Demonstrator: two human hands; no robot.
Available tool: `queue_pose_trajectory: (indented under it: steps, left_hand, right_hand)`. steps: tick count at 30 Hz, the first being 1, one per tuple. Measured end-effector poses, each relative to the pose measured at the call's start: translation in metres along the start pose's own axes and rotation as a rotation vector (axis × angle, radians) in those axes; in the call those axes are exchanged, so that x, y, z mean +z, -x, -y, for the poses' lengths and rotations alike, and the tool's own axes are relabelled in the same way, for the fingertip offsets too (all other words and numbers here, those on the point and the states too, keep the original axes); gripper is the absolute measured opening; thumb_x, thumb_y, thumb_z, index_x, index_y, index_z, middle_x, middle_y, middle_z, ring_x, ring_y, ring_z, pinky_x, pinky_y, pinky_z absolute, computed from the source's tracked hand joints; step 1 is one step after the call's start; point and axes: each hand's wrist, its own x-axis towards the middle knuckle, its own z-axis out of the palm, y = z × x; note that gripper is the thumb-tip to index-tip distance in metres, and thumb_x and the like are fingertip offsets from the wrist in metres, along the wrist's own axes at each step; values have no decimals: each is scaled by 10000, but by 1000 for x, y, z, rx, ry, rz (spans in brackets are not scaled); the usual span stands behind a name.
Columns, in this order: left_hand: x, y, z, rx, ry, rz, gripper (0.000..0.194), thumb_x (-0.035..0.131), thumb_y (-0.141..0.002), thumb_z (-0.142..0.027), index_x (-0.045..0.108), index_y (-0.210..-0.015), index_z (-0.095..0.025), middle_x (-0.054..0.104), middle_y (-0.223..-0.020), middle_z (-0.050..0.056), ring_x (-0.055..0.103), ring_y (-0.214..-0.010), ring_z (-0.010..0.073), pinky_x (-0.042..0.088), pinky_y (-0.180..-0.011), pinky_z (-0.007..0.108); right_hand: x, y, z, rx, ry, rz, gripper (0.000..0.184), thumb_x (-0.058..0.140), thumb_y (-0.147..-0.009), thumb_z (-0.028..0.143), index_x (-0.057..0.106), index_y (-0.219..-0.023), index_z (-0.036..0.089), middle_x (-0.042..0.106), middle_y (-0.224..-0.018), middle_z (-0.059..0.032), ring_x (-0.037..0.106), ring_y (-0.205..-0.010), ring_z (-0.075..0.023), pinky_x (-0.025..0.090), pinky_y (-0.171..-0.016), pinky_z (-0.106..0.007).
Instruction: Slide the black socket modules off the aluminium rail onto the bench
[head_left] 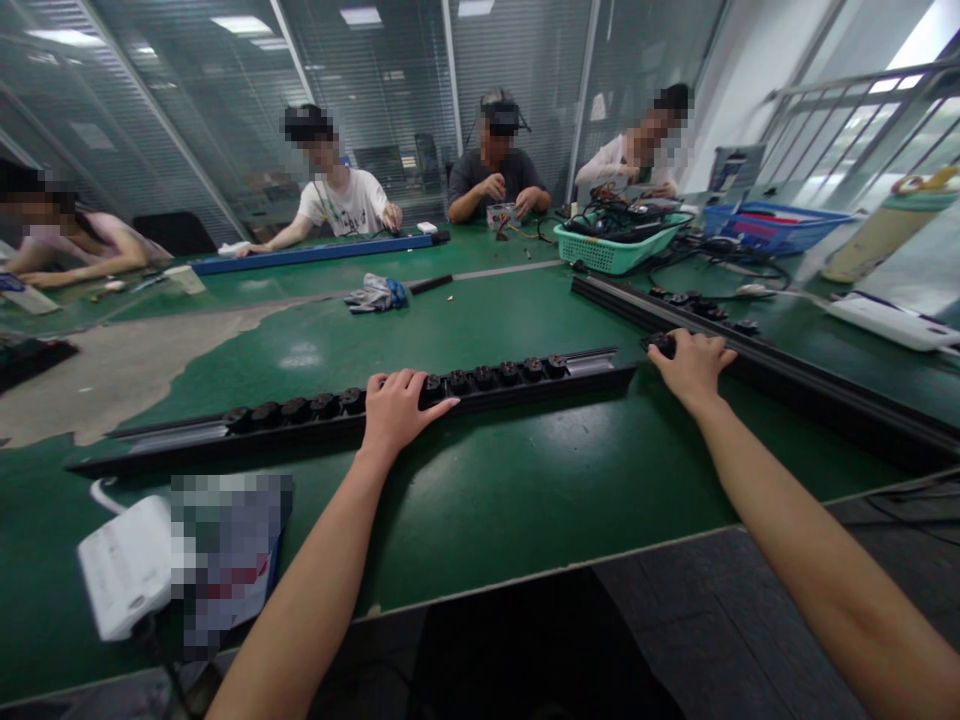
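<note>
A long black power strip housing lies across the table in front of me, a row of round black socket modules set in its channel. Bare channel shows at both ends. My left hand grips the middle of this strip, fingers over the top and thumb along the near side, hiding part of the row. Off the strip's right end, my right hand is closed on a small black socket module, partly covered by the fingers. Beside that hand, a second long black housing runs diagonally down to the right.
Loose socket modules lie behind the diagonal housing. Further back stand a green basket of cables and a blue basket. A white adapter sits near left; gloves lie mid-table. Several people work along the far side.
</note>
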Motion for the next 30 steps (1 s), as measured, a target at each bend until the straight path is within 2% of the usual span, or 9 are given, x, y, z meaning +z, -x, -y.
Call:
queue_pose_trajectory:
  steps: [7, 12, 16, 20, 24, 28, 30]
  left_hand:
    - [1, 0, 0, -2, -11, -5, 610, 501, -872, -747, 694, -1118, -223, 710, -1112, 147, 633, -1055, 334, 365, -995, 492]
    - [1, 0, 0, -1, 3, -3, 603, 506, -871, -745, 694, -1124, -231, 709, -1120, 142, 636, -1059, 332, 364, -1004, 492]
    - [1, 0, 0, -3, 4, 2, 624, 500, -872, -747, 694, -1130, -214, 706, -1122, 151, 634, -1056, 339, 360, -1006, 498]
    - [0, 0, 0, 1, -1, 3, 623, 486, -878, -751, 687, -1129, -217, 705, -1124, 147, 634, -1060, 331, 360, -1006, 485]
    - [-1, 0, 0, 6, -13, 5, 626, 475, -881, -754, 687, -1123, -216, 707, -1107, 146, 637, -1045, 326, 359, -1003, 483]
    - [-3, 0, 0, -4, -3, 3, 612, 489, -878, -747, 695, -1106, -219, 711, -1091, 142, 635, -1035, 323, 353, -1003, 481]
    - [-3, 1, -1, -3, 2, 4, 614, 494, -877, -744, 698, -1102, -210, 711, -1088, 146, 636, -1024, 321, 353, -998, 480]
  right_hand:
    - [15, -2, -14, -5, 16, -11, 529, 479, -872, 583, 699, -1012, 123, 474, -1231, -239, 342, -1117, -379, 290, -923, -530]
    - [16, -1, -12, 12, -14, -38, 542, 447, -882, 605, 693, -934, 125, 462, -1234, -237, 334, -1135, -393, 278, -944, -582]
    - [13, -3, -9, 39, -54, -57, 496, 398, -919, 513, 701, -913, 121, 495, -1216, -239, 343, -1151, -394, 274, -956, -584]
    - [3, -3, -3, 50, -79, -137, 452, 322, -947, 377, 695, -991, 125, 531, -1196, -236, 355, -1179, -389, 275, -958, -572]
    - [-20, 9, 21, -116, -132, -129, 426, 287, -967, 342, 661, -1067, 163, 603, -1155, -194, 417, -1167, -352, 258, -985, -529]
    - [-44, 31, 65, -349, -227, -67, 411, 271, -993, 356, 647, -1065, 206, 660, -1133, -135, 487, -1153, -310, 226, -1021, -497]
    - [-53, 39, 87, -514, -267, 12, 374, 328, -991, 371, 647, -1113, 219, 674, -1171, -117, 506, -1178, -296, 227, -1043, -483]
